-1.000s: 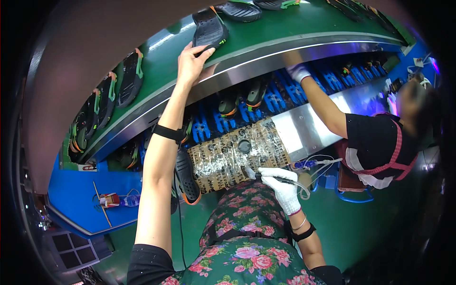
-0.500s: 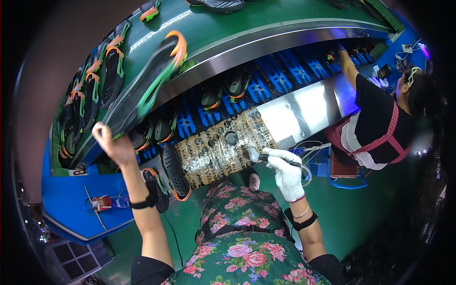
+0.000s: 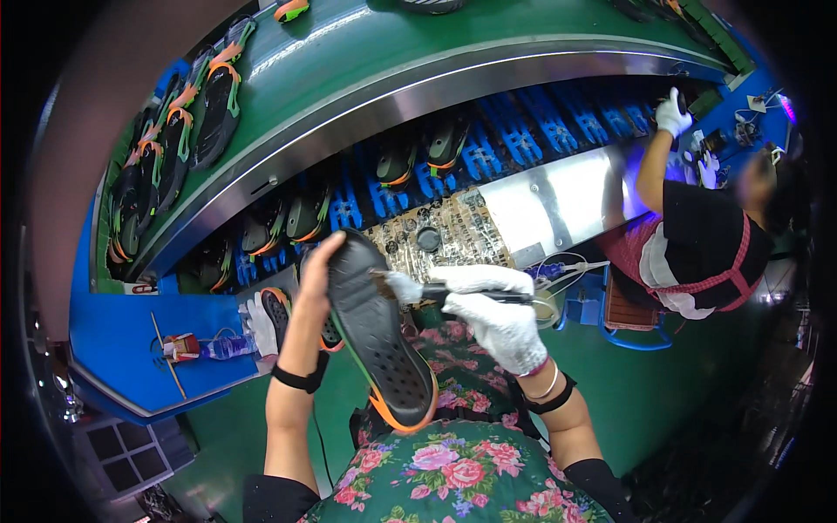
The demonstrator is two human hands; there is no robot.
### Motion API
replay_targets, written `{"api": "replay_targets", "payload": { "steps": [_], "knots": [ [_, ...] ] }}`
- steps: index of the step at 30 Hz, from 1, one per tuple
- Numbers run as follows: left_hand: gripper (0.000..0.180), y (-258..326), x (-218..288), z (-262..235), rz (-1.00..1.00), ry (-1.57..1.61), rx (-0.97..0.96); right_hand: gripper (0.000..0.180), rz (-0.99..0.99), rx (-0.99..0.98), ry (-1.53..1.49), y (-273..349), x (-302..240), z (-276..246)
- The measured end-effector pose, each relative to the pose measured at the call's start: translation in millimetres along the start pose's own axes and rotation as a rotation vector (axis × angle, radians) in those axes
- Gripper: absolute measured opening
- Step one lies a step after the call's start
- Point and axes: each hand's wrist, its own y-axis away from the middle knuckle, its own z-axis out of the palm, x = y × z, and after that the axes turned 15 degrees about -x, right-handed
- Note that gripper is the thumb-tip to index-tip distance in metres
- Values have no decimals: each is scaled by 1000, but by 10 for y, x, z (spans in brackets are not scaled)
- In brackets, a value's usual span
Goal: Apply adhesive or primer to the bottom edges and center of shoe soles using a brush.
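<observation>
My left hand [image 3: 316, 281], bare, grips a black shoe sole [image 3: 364, 305] with an orange and green rim by its left edge. The sole is held up in front of me, its dimpled end pointing down toward my apron. My right hand [image 3: 501, 329], in a white knitted glove, is closed around a dark-handled brush [image 3: 403, 288]. Its bristle tip lies against the sole's upper part, or just over it. Behind them is a tape-covered cardboard sheet [image 3: 475, 228] bearing a small dark round container [image 3: 428, 239]. Another sole [image 3: 277, 307] rests left of my left forearm.
A metal-edged green conveyor [image 3: 488, 26] curves across the far side, with several soles along its left. Below its rail run blue racks [image 3: 526, 144] holding more soles. A co-worker [image 3: 697, 227] reaches in at right. A blue side table [image 3: 113, 349] carries a bottle [image 3: 228, 347].
My left hand has brought the sole from over the conveyor's edge down in front of me. My right hand has moved the brush leftward to it. The co-worker's arm has drawn back.
</observation>
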Motion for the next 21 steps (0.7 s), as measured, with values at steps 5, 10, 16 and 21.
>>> {"api": "replay_targets", "payload": {
  "steps": [5, 10, 16, 21],
  "knots": [
    [83, 91, -674, 485, -86, 269, -148, 28, -132, -69, 531, -41, -48, 68],
    [120, 802, -900, 801, -231, 655, -733, 27, -4, 58, 353, 23, -150, 51],
    [123, 886, -1007, 915, -202, 839, -670, 24, -71, 24, 530, 131, -201, 149],
    [120, 714, -846, 1035, 16, 976, -617, 28, -334, -72, 903, 22, -194, 159]
  ]
}}
